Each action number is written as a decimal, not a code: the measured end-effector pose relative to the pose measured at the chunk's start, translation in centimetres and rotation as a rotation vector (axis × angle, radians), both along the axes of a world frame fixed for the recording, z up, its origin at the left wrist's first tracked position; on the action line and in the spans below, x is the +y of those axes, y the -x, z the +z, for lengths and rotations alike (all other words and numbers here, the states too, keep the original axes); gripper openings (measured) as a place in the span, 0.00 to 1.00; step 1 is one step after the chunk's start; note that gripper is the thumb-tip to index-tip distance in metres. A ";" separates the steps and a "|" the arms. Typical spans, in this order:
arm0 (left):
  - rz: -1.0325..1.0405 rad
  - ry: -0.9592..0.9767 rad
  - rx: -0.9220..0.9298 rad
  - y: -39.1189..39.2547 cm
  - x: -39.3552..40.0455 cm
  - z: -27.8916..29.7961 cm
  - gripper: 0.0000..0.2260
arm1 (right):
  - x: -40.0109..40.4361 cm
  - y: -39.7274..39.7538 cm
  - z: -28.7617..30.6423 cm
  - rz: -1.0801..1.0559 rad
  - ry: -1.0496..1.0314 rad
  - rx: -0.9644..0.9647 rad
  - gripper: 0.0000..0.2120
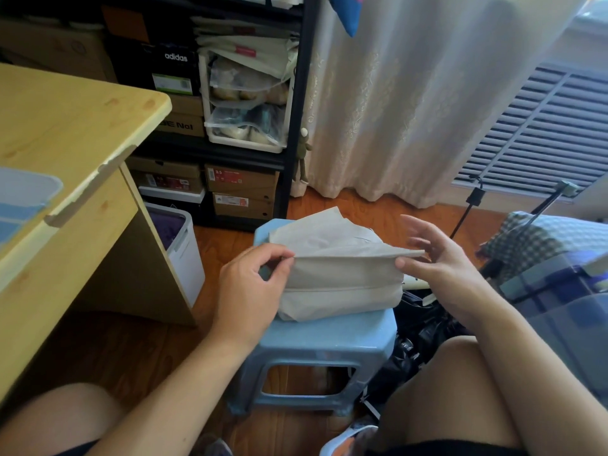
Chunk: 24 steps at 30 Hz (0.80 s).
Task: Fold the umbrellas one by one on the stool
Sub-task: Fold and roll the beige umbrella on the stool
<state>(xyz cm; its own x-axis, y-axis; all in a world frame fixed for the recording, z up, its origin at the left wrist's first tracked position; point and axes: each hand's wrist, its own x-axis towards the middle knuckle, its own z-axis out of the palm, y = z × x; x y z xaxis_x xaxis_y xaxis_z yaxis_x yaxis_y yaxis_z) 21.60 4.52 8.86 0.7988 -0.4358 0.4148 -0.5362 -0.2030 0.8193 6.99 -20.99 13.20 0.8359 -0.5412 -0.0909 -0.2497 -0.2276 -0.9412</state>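
A beige umbrella [339, 278] lies collapsed across the light blue plastic stool [316, 337], its loose canopy fabric bunched up toward the back. My left hand [253, 291] pinches a fold of the canopy at its left end between thumb and forefinger. My right hand [437, 258] holds the same fold's right end with the thumb underneath, the other fingers spread above. The fold is stretched flat between both hands. The umbrella's handle and shaft are hidden under the fabric.
A wooden desk [65, 153] stands on the left with a white bin [184, 251] beside it. Black shelves with shoe boxes [240, 182] fill the back. A black umbrella or bag [421, 327] lies right of the stool, near a checked bundle [539, 238]. My knees frame the stool.
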 end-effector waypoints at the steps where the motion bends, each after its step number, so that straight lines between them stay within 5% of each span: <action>1: 0.009 -0.001 -0.002 0.0 -0.1 0.1 0.04 | -0.7 -0.5 0.2 0.087 0.023 0.064 0.30; 6: 0.065 0.024 0.205 -1.7 -1.1 0.1 0.03 | -3.6 -4.0 0.8 0.228 0.007 0.144 0.06; 9: 0.117 -0.005 0.279 -3.3 -2.3 -0.1 0.03 | -4.0 -6.7 -0.4 0.143 -0.040 0.159 0.08; 11: 0.178 -0.071 0.065 -3.4 -2.8 -0.3 0.03 | -3.9 -8.9 -1.8 0.070 0.103 0.253 0.10; 15: -0.286 -0.390 -0.407 -1.6 -3.1 -1.8 0.13 | -3.4 -12.0 -4.4 0.053 0.493 0.433 0.19; 19: -0.366 -0.884 -0.275 -2.4 -3.5 -3.7 0.30 | -3.8 -12.0 -4.9 -0.033 0.570 0.434 0.12; 24: -0.277 -0.936 -0.095 -4.3 -4.1 -3.8 0.32 | -5.3 -8.0 -2.5 -0.178 0.667 0.501 0.13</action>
